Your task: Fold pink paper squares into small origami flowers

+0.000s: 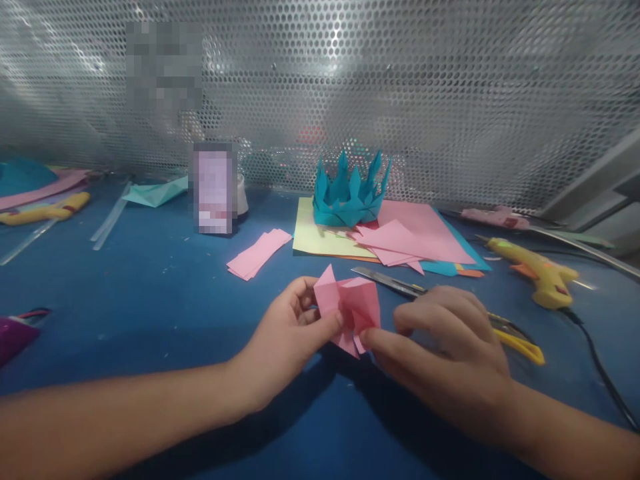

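A folded pink paper piece (350, 305) is held just above the blue table (165, 300) between both hands. My left hand (287, 340) pinches its left side, thumb on top and fingers curled behind. My right hand (445, 347) grips its lower right edge with thumb and forefinger, the other fingers curled. A stack of small pink paper strips (257, 253) lies a little beyond my left hand. Yellow-handled scissors (400, 285) lie behind my right hand, partly hidden by it.
A blue paper crown (350, 190) stands on pink, yellow and blue sheets (425, 230) at the back. A yellow glue gun (543, 273) with a black cord lies at right. A blurred upright box (214, 190), teal folded paper (155, 193) and clear glue sticks (113, 217) sit at left. Perforated metal screen behind.
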The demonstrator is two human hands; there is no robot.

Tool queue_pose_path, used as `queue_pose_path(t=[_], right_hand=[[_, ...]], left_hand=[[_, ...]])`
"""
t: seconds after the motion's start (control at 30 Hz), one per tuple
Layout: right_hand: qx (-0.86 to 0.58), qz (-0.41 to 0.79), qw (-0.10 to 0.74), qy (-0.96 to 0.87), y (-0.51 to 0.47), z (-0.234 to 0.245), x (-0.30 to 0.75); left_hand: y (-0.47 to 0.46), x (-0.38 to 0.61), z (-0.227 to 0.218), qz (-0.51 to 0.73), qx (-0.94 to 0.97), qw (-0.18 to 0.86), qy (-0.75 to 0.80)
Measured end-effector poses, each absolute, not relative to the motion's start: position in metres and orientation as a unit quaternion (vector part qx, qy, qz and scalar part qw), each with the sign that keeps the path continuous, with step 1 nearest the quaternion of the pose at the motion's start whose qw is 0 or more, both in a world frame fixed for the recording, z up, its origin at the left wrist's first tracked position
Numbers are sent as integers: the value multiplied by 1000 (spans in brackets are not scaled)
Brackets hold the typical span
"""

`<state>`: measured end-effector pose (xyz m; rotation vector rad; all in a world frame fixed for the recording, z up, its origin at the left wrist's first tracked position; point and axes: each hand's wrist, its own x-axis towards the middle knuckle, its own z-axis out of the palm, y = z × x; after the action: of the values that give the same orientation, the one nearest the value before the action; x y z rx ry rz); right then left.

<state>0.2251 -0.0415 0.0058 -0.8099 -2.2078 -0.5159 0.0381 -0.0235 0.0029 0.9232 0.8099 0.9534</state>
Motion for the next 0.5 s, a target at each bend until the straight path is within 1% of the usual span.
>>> queue_pose_path(t=[0.27,0.5], right_hand=[[-273,-258,353,-857,-42,7,224],[-271,-238,323,-875,-42,6,223]], left_hand=[[-24,38,4,433,394,728,358],[-24,36,3,408,423,718,373]])
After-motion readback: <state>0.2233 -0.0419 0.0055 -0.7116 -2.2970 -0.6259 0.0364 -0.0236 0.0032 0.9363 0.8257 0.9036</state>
